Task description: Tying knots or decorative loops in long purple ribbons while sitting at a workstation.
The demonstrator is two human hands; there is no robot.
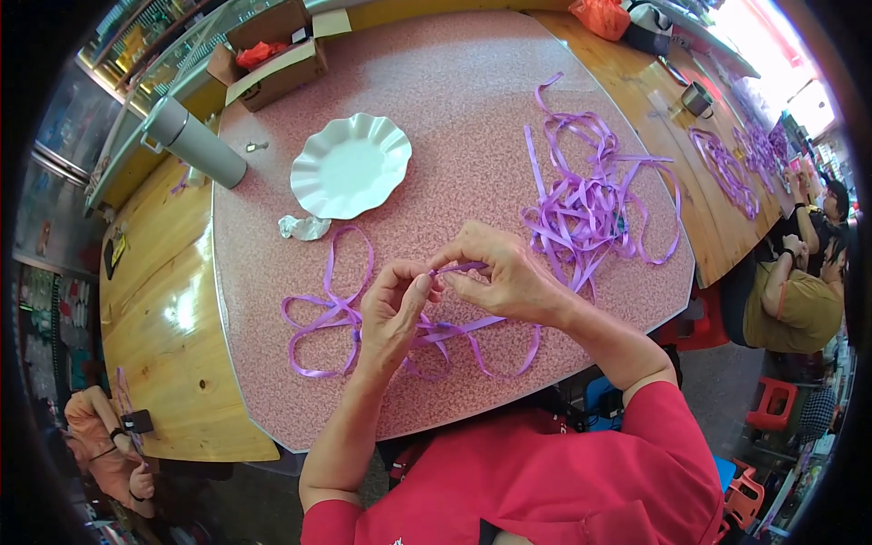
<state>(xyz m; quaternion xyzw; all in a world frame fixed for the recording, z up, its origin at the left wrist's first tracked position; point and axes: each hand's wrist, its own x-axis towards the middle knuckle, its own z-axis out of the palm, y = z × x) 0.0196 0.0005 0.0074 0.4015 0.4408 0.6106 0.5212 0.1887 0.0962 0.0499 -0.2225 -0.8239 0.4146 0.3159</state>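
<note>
Both my hands meet above the near middle of the pink speckled table. My left hand pinches a purple ribbon between thumb and fingers. My right hand grips the same ribbon just beside it, with the fingers curled. What sits right at the fingertips is too small to make out. Under and left of my hands lies a looped purple ribbon with small dark blue spots on it. Right of my right hand spreads a tangled heap of purple ribbons.
A white wavy-rimmed plate, crumpled white paper, a grey-green bottle and an open cardboard box stand beyond my hands. On the right wooden table lie more purple ribbons and a metal mug. Other people sit left and right.
</note>
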